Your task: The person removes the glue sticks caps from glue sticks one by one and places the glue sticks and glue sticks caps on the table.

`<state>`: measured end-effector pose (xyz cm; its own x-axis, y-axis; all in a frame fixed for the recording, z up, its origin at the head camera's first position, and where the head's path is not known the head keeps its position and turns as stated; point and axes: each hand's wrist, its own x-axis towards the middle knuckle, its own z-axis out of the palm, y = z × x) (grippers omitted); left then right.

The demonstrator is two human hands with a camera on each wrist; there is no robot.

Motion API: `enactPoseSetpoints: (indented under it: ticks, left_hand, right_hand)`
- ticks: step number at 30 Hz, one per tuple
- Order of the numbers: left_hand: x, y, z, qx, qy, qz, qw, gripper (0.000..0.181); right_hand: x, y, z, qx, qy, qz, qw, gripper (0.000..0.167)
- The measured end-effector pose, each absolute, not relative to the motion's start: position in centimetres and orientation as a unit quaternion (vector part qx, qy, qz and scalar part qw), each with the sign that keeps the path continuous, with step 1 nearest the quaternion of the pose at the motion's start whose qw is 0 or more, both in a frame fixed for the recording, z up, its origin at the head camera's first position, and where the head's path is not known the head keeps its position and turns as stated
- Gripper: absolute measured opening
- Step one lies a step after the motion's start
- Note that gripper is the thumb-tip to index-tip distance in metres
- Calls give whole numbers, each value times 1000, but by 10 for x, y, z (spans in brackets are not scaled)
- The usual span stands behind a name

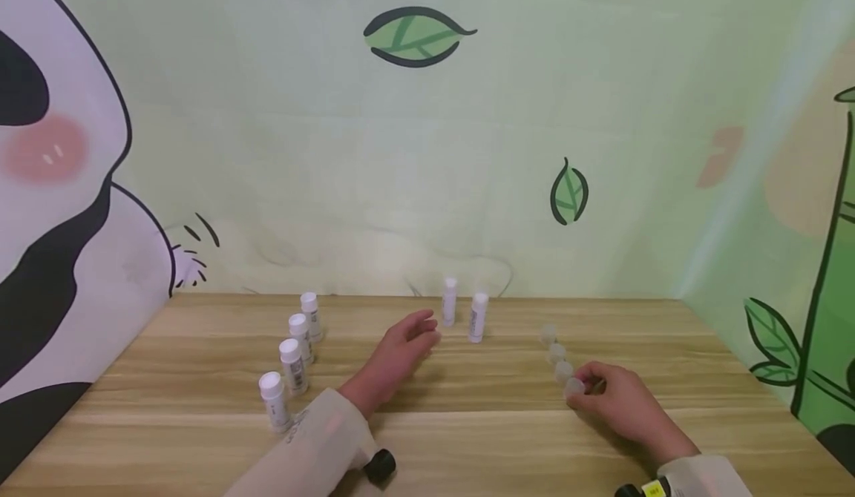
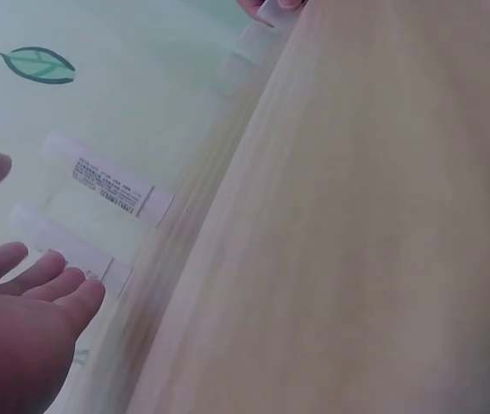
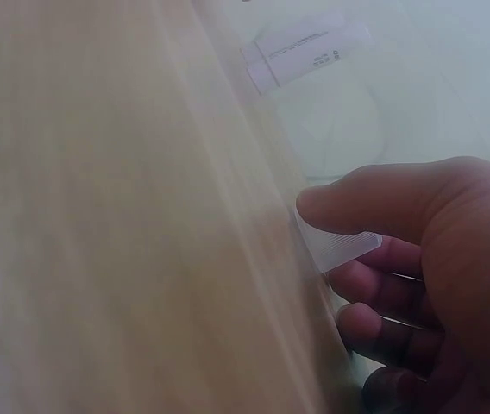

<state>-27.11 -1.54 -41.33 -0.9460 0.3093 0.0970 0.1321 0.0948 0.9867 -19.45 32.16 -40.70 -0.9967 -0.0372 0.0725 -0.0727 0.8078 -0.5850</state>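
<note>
My left hand (image 1: 403,347) is held over the table with its fingers loosely extended, just left of two upright white labelled tubes (image 1: 477,320). In the left wrist view those fingers overlap the nearer tube (image 2: 47,235) in the picture; whether they touch it I cannot tell. The other tube (image 2: 111,183) stands beside it, dark print on its label. On the right, my right hand (image 1: 617,399) pinches a small translucent ribbed cap (image 3: 348,248) between thumb and fingers, low at the tabletop. That cap is the nearest in a row of several similar caps (image 1: 557,353).
Several white labelled bottles with white caps (image 1: 292,367) stand in a slanting row on the left, near my left sleeve (image 1: 320,438). The wooden table (image 1: 467,445) ends at a green printed backdrop (image 1: 320,148) with leaves and a panda.
</note>
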Motion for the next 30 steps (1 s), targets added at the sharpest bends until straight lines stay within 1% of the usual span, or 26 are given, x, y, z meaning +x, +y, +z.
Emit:
enactPoseSetpoints:
  ticks: [8,22,30]
  left_hand:
    - [-284,-9,-416,158,721,670,74,60]
    - [-298,-3,-418,151,730,663,65,60]
    - [-310,6,-419,140,735,662,48,62]
  right_hand:
    - [-196,324,-410,29,-948,316,30,30]
    - [-197,325,-410,34,-946,321,34,30]
    - [-197,325,-411,34,-946,320,39,30]
